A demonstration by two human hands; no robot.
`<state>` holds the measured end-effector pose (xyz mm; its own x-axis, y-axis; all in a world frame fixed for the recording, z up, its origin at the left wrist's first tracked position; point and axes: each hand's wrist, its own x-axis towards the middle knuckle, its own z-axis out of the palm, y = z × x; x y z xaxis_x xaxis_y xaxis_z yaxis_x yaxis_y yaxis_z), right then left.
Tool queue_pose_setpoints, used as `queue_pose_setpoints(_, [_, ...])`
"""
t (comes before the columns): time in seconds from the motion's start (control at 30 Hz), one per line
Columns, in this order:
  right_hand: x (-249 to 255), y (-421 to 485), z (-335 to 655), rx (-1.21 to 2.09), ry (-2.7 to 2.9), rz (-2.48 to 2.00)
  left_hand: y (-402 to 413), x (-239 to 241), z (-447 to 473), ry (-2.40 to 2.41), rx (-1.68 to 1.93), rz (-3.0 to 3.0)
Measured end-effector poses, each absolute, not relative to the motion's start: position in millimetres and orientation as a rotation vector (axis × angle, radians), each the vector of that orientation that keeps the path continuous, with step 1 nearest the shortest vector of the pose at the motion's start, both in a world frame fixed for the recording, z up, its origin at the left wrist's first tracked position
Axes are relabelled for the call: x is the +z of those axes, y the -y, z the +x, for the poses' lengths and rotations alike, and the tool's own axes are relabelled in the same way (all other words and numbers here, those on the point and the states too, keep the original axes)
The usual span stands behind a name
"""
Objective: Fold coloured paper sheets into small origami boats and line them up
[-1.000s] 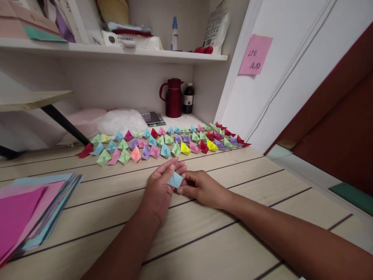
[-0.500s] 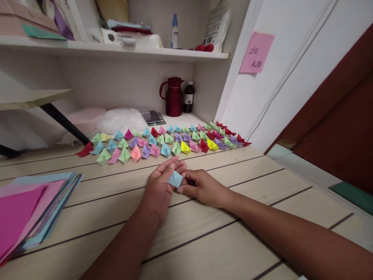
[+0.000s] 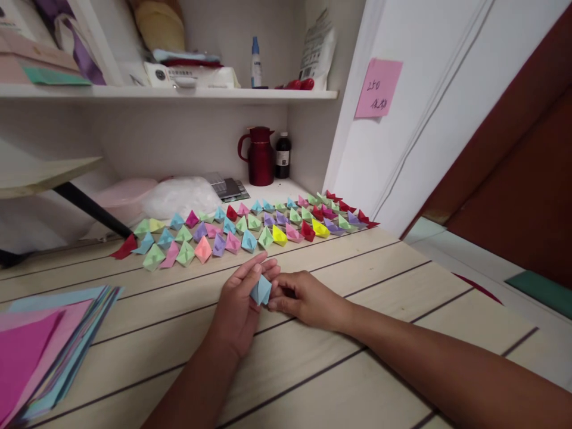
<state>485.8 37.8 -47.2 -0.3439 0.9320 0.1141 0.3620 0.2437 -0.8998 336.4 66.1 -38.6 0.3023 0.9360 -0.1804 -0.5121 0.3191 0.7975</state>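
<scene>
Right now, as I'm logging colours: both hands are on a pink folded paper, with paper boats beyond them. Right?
Colour is wrong: the head view shows the folded paper is light blue. Left hand and right hand are both on it, paper boats beyond.

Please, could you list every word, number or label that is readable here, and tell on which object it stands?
"250", handwritten on the pink note; the writing below it is unclear.
White pack on the shelf: printed characters, too blurred.
Blue-capped bottle: label too small.
White bag: print too blurred.
Dark bottle: label too small.
Folded blue paper: no writing visible.
</scene>
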Motion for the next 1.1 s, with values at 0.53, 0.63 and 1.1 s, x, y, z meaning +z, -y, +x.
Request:
queue_pose_setpoints(0.53, [-42.6,-36.2,480.3,1.08,1.809,-1.216,-62.5,-42.3,344.0,-0.931,1.213,0.878])
queue_pose_setpoints(0.63, [-40.3,-35.3,476.2,1.044,1.782,-1.237,-59.6,-42.2,348.1,-0.975,1.285,0.943])
queue_pose_setpoints(1.1, [-49.8,-45.4,475.8,1.111,1.459,-1.124,-59.5,-42.9,342.4,-0.86,1.209,1.131])
